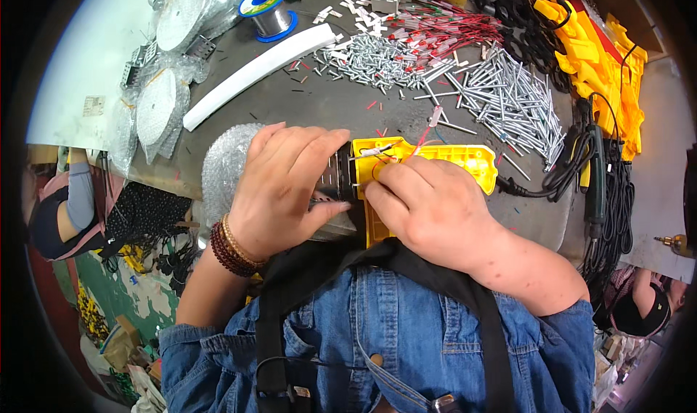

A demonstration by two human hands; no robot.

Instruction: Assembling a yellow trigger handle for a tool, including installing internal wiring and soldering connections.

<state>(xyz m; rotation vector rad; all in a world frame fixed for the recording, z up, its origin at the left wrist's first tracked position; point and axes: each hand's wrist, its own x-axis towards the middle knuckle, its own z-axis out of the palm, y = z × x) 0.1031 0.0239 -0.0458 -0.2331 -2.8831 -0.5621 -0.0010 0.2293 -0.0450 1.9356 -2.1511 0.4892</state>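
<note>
The left hand [283, 188] lies curled over a dark motor [341, 177] at the table's [319, 108] near edge. The right hand [428, 206] pinches thin wires [381, 167] inside the yellow plastic shell [435, 162] beside it, with loose screws [501, 93] scattered beyond.

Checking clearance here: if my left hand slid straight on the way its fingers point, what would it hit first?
Probably the yellow plastic housing: the left hand lies on the dark part, fingers pointing right toward it. The right hand sits close beside that line.

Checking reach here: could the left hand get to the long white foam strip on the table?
Probably yes: the long white foam strip lies just beyond the left hand, with only bare dark table between.
</note>
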